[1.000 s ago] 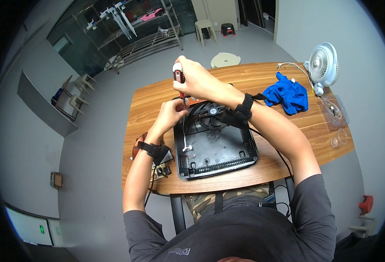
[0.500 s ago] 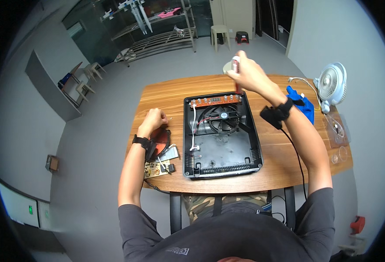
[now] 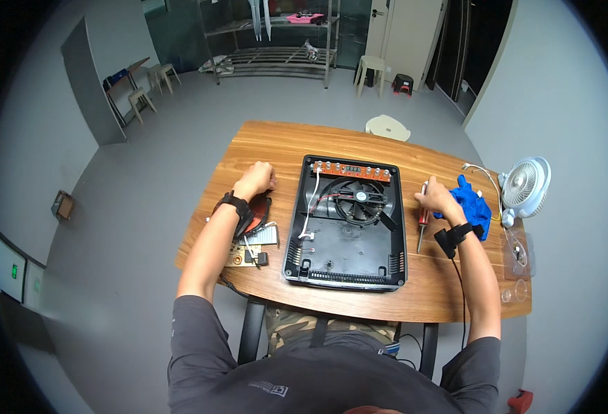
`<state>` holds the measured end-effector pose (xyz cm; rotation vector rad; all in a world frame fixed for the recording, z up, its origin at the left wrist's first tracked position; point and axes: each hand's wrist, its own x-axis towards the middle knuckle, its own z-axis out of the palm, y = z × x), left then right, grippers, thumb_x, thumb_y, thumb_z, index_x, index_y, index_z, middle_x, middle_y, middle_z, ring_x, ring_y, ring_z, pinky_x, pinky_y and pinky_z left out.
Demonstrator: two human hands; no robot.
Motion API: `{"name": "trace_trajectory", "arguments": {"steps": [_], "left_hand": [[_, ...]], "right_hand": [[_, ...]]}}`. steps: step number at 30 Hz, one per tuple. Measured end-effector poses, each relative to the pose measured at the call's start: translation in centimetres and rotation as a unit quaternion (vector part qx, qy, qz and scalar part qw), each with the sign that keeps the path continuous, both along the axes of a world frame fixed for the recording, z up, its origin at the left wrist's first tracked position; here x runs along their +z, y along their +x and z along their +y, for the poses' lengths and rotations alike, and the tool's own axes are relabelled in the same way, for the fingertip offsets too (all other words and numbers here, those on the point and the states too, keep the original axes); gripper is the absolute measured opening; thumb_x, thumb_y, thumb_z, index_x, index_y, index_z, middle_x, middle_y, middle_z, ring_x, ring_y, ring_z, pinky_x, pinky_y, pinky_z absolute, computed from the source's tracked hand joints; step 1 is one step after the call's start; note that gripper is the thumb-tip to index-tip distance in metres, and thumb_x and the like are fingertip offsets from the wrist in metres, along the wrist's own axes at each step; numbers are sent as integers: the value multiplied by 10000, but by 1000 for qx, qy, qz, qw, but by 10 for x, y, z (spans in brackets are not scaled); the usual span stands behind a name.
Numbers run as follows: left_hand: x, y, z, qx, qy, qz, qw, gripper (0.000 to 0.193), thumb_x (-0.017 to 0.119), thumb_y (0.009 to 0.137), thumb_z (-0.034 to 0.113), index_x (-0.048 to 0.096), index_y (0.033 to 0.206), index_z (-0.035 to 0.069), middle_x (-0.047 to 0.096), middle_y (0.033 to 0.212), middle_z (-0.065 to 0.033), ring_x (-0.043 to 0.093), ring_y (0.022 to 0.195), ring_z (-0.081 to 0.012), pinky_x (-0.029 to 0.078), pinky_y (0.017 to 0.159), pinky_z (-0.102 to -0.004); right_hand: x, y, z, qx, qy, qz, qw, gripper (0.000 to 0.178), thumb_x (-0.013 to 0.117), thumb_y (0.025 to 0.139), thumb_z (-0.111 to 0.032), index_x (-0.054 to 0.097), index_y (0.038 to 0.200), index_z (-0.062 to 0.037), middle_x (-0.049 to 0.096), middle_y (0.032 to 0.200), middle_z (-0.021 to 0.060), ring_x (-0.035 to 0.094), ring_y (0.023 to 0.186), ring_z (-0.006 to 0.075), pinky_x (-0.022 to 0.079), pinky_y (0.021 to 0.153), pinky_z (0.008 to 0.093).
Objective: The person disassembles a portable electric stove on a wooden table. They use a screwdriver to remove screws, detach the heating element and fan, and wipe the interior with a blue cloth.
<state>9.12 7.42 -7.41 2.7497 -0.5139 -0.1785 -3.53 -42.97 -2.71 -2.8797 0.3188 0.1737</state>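
Screwdriver (image 3: 423,218), red-handled, right of black casing (image 3: 349,250), gripped by right hand (image 3: 440,198); shaft points toward person's side of table (image 3: 359,302), tip contact with wood unclear. Left hand (image 3: 255,179) curled on other side of casing, well apart from right; cannot tell whether fingers hold anything. Casing open, lying flat: fan (image 3: 361,199) inside, orange board strip (image 3: 351,171) along far end, white cable (image 3: 310,207) down left side. Reddish disc (image 3: 260,212) and circuit board (image 3: 248,256) near left forearm. Blue cloth (image 3: 474,210) just beside right hand.
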Motion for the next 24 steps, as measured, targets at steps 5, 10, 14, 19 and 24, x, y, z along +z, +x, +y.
{"name": "trace_trajectory", "arguments": {"steps": [5,10,14,19,24], "left_hand": [[28,0,-3,39,-8,-73,997,123,788,782,108,765,889,53,752,903,-185,729,910,-366,580,809,-429],[71,-29,-48,-102,-172,-57,978,182,743,888,115,730,1015,-15,762,938,-164,745,880,-272,580,798,-385],[68,-47,-81,-186,-175,-66,965,203,760,871,120,728,1029,-4,757,930,-168,742,882,-286,577,802,-379],[68,-74,-117,-280,-86,-98,951,306,774,843,150,693,1106,15,680,1077,-166,651,1075,-358,529,926,-445],[63,-80,-136,-270,-30,-84,959,389,803,819,158,680,1168,37,665,1194,-146,619,1171,-350,518,986,-445]], "right_hand": [[-17,3,0,2,16,28,999,757,705,857,-431,465,1283,148,670,1137,368,663,1116,463,545,959,456],[-39,7,-4,19,37,-7,999,675,722,842,-402,529,1185,146,689,1039,366,708,1016,437,571,878,451],[-45,8,6,27,31,-14,999,701,755,811,-422,557,1158,154,689,1054,357,698,1024,449,567,889,452],[-53,5,2,38,26,-27,999,689,769,795,-402,568,1150,153,680,1071,361,674,1053,463,547,940,459],[-32,-5,16,-2,-1,-34,999,605,766,865,-417,583,1257,6,603,1247,289,629,1157,410,525,975,451]]}}
